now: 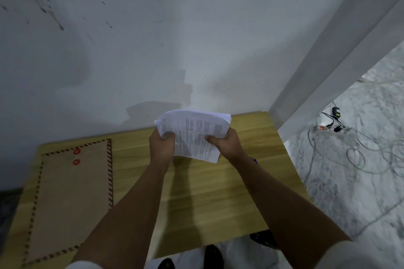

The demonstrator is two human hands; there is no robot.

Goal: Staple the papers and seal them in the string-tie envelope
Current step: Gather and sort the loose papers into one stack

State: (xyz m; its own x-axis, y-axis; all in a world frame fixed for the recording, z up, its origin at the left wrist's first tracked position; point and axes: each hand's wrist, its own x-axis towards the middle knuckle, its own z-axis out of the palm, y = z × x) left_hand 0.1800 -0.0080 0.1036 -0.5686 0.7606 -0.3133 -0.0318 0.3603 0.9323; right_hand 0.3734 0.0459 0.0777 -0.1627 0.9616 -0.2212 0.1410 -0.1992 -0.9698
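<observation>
Both hands up over the counter (pixel 218 192), the left hand (pixel 162 145) and right hand (pixel 226 143) each clamped round a side of the papers (pixel 196 135), lifting them clear. Envelope (pixel 70 199) lies flat, well left of the hands. Wall (pixel 153 39) beyond.

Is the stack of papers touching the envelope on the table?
Apart. The head view shows both hands holding the papers above the table, while the envelope lies flat far to the left.

Wooden counter (pixel 218 192) stands against the wall. One string-tie envelope (pixel 72 199) lies flat on it, well left of the fingers (pixel 168 136).
</observation>
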